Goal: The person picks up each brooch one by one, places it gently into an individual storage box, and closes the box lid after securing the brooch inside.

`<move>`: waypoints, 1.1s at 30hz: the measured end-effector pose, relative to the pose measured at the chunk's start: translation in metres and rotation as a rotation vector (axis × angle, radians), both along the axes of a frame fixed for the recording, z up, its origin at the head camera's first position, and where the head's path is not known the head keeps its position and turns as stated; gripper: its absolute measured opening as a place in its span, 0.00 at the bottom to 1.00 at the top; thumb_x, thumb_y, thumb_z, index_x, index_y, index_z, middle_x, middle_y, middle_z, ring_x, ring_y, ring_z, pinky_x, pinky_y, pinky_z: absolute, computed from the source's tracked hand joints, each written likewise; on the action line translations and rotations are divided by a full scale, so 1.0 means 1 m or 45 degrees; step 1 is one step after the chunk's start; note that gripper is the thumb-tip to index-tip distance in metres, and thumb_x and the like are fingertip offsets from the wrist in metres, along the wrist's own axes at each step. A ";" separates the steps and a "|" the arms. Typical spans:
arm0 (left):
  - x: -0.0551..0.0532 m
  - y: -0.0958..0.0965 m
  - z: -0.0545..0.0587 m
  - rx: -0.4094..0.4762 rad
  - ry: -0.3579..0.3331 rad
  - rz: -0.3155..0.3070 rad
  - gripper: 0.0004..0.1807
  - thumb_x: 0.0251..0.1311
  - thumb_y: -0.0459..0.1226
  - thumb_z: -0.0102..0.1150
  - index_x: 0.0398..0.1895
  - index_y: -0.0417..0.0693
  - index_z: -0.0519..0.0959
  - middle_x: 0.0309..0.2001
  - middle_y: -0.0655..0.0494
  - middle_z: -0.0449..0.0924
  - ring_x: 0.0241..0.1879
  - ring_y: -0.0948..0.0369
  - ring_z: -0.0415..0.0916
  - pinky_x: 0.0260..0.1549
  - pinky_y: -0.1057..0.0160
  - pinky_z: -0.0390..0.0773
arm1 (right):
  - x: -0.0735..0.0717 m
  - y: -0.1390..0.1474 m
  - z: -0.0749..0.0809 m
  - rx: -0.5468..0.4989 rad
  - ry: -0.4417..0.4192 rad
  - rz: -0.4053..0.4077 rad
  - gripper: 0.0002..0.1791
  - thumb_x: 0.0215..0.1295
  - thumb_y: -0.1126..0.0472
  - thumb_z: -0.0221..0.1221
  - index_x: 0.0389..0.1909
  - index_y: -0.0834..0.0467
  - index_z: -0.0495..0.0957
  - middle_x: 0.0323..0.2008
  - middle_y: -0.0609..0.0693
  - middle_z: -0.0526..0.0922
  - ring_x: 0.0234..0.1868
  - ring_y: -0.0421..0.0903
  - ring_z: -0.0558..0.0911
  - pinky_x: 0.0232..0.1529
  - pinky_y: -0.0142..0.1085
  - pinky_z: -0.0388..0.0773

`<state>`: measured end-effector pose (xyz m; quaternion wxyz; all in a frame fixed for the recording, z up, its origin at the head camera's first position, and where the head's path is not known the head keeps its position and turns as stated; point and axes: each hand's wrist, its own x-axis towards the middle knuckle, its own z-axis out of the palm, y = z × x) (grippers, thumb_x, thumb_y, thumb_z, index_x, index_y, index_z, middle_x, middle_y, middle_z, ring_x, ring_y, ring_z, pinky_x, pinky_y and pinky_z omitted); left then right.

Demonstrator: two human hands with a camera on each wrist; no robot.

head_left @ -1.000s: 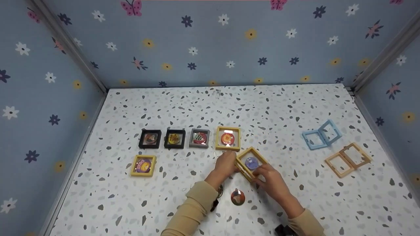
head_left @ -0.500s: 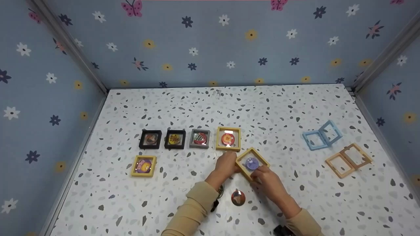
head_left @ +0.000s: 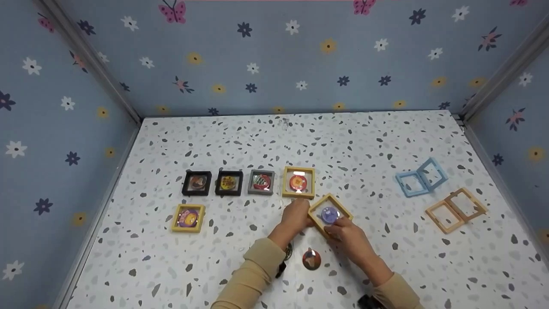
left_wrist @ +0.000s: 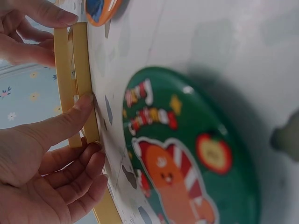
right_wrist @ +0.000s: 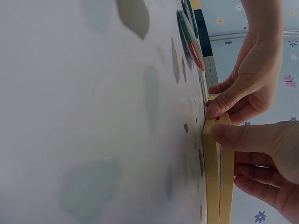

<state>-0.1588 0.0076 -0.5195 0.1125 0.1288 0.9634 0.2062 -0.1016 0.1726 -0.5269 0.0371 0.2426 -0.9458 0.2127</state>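
A yellow display frame (head_left: pixel 342 207) with a purple round badge (head_left: pixel 329 215) behind its clear film lies turned at an angle between both hands. My left hand (head_left: pixel 296 213) grips its left corner, thumb on the edge and fingers curled against it in the left wrist view. At the lower right side my right hand (head_left: pixel 354 239) pinches the frame, its thumb (right_wrist: pixel 238 136) on the rim. A narrow gap shows between the two frame halves (left_wrist: pixel 83 60). Close to the person lie a reddish-brown round badge (head_left: pixel 312 259) and a green badge (left_wrist: pixel 187 149), the latter mostly behind the left sleeve in the head view.
Behind stand a black frame (head_left: pixel 185 189), another black frame (head_left: pixel 218 189), a grey frame (head_left: pixel 261 192) and a yellow frame (head_left: pixel 312 182), each with a badge. Another yellow frame (head_left: pixel 187 229) lies front left. A blue frame (head_left: pixel 425 189) and a tan frame (head_left: pixel 455 219) lie unfolded at right.
The right hand's fingers have shifted slightly along the yellow frame's lower right side. The gap seen at the frame's lower left edge has narrowed. The left hand stays in place.
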 end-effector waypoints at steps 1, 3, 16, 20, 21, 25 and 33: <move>0.000 0.000 0.000 -0.002 0.001 0.001 0.16 0.37 0.38 0.69 0.26 0.41 0.73 0.29 0.51 0.72 0.30 0.57 0.71 0.30 0.61 0.73 | 0.000 0.000 0.000 0.003 0.013 0.014 0.13 0.43 0.65 0.66 0.34 0.57 0.82 0.30 0.45 0.75 0.34 0.40 0.74 0.34 0.33 0.74; 0.000 0.000 0.000 -0.002 0.018 0.000 0.16 0.36 0.38 0.69 0.26 0.41 0.73 0.29 0.51 0.73 0.30 0.57 0.72 0.29 0.61 0.73 | -0.001 0.002 -0.001 0.000 0.052 0.050 0.12 0.44 0.66 0.66 0.34 0.57 0.83 0.29 0.45 0.74 0.32 0.40 0.72 0.31 0.32 0.73; 0.000 0.001 -0.002 0.026 0.011 0.004 0.16 0.36 0.38 0.70 0.25 0.41 0.73 0.27 0.51 0.72 0.27 0.57 0.71 0.28 0.60 0.72 | -0.006 0.008 -0.002 0.017 0.072 0.136 0.10 0.47 0.64 0.65 0.34 0.55 0.84 0.28 0.46 0.75 0.29 0.39 0.72 0.27 0.31 0.72; 0.000 0.001 -0.002 0.056 -0.048 0.016 0.15 0.38 0.37 0.69 0.26 0.40 0.73 0.27 0.52 0.71 0.27 0.58 0.69 0.28 0.60 0.72 | -0.005 0.010 -0.005 -0.026 0.023 0.111 0.11 0.45 0.63 0.66 0.34 0.55 0.83 0.29 0.45 0.75 0.31 0.38 0.73 0.31 0.32 0.74; 0.000 0.001 -0.002 0.052 -0.052 0.017 0.15 0.38 0.37 0.69 0.26 0.40 0.73 0.27 0.52 0.71 0.27 0.58 0.69 0.28 0.61 0.72 | -0.004 0.010 -0.005 -0.035 0.023 0.109 0.12 0.45 0.63 0.66 0.34 0.55 0.83 0.30 0.45 0.75 0.32 0.38 0.73 0.32 0.33 0.74; -0.001 0.001 -0.002 0.043 -0.031 0.015 0.16 0.38 0.37 0.69 0.26 0.41 0.72 0.27 0.52 0.71 0.27 0.58 0.69 0.28 0.61 0.72 | -0.004 0.009 -0.006 -0.041 0.058 0.100 0.11 0.45 0.63 0.66 0.33 0.56 0.84 0.29 0.44 0.75 0.30 0.38 0.73 0.31 0.33 0.74; 0.001 0.000 -0.003 0.023 0.051 -0.012 0.16 0.36 0.40 0.69 0.24 0.40 0.73 0.27 0.51 0.71 0.27 0.57 0.70 0.26 0.60 0.72 | -0.005 0.007 -0.006 0.016 0.135 0.143 0.10 0.45 0.64 0.66 0.32 0.57 0.84 0.29 0.46 0.75 0.29 0.39 0.73 0.29 0.33 0.73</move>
